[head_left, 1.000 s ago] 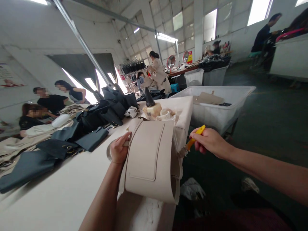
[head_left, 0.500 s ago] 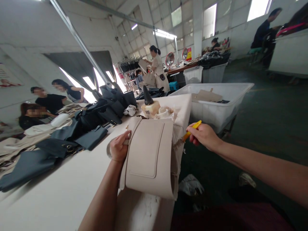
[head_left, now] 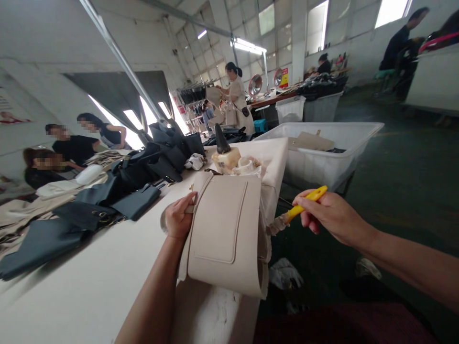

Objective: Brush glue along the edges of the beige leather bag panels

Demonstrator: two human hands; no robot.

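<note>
A beige leather bag piece lies curved over the near corner of the white table, its open edge facing right. My left hand is closed on its left side, by a small strap. In my right hand is a brush with a yellow handle, pinched between thumb and fingers. The brush's coated bristles are at the bag piece's right edge; whether they touch it I cannot tell. Beyond the piece stand a glue-stained block with a black cone and a white roll.
Dark bags and dark panels cover the table's left side. A white bin with beige pieces stands beyond the table's right edge. Several people are in the background. A plastic bag lies below, on the right.
My right hand and the brush have moved right, and the bristles now show more fully. My left hand keeps its hold on the bag piece. The view has shifted slightly.
</note>
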